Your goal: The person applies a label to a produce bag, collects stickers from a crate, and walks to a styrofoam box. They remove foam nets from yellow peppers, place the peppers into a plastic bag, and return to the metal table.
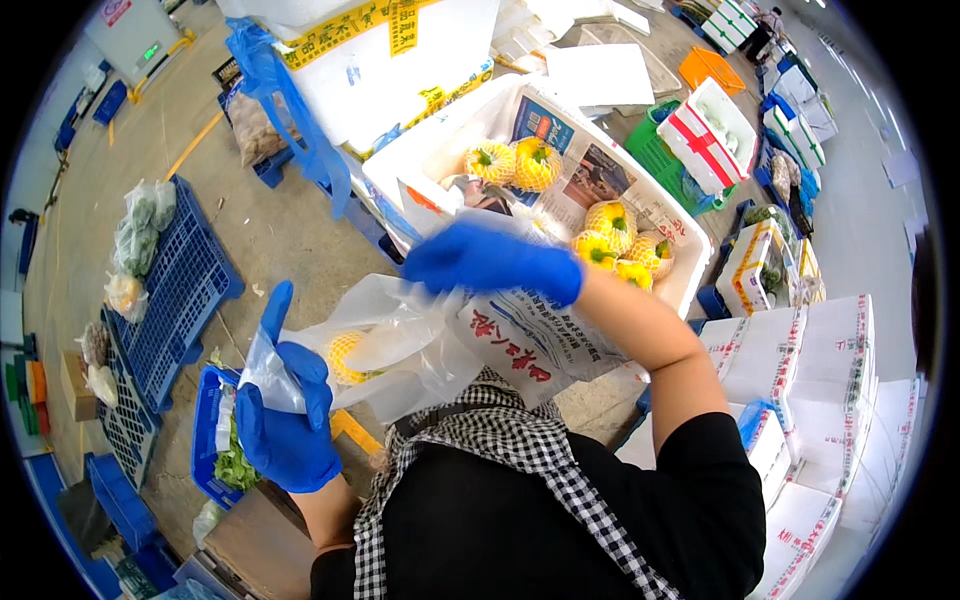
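Note:
My left hand (289, 412), in a blue glove, holds the gathered end of a clear plastic bag (420, 352), with one finger sticking up. Inside the bag lies a yellow bell pepper (346, 358) in a foam net. Blurred by motion, my right hand (487, 262), also gloved in blue, is over the bag's other end at the near rim of a white foam box (694, 277); its fingertips are unclear. Several netted yellow bell peppers (536, 163) sit in this newspaper-lined box. A printed newspaper sheet (517, 337) hangs over its near side, below my right forearm.
White foam boxes with yellow tape (382, 82) and a blue plastic bag (296, 112) stand beyond on the left. Blue pallets (176, 292) lie on the floor at left. A blue crate (206, 442) holds leafy greens. White cartons (795, 367) are stacked at right. A person (765, 34) stands far off.

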### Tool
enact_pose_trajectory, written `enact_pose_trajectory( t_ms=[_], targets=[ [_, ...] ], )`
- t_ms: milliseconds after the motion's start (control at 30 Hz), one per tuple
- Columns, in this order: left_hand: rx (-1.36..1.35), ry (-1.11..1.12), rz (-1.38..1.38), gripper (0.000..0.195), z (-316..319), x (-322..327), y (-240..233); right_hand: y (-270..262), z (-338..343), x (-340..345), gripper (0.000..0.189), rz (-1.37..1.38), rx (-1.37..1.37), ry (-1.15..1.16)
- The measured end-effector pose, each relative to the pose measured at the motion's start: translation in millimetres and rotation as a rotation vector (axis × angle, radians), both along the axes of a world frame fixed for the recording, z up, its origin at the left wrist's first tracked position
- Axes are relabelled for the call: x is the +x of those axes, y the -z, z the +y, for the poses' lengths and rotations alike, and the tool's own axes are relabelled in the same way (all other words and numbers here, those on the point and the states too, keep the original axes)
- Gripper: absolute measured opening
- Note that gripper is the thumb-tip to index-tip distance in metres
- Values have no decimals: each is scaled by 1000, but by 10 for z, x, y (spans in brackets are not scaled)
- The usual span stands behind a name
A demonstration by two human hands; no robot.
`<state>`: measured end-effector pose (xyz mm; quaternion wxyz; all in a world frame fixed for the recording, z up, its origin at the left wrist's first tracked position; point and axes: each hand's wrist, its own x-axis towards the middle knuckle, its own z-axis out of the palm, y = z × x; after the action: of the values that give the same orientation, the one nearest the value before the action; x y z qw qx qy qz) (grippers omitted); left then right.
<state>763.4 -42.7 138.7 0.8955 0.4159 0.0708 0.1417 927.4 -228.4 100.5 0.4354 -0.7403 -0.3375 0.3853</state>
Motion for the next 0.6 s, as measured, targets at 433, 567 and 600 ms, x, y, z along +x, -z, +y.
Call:
enact_pose_trajectory(
  t_ms=[433,567,600],
  targets=[
    [-48,-2,-118,83,39,-299,109,1724,-1454,1450,17,-899,-367,964],
    [-98,-182,-138,78,6,-394,70,1589,-1679,1514,13,-126,88,1006],
    [-130,34,-246,75,191,-438,162,1522,-1750,1513,12,-366,36,963]
  ],
)
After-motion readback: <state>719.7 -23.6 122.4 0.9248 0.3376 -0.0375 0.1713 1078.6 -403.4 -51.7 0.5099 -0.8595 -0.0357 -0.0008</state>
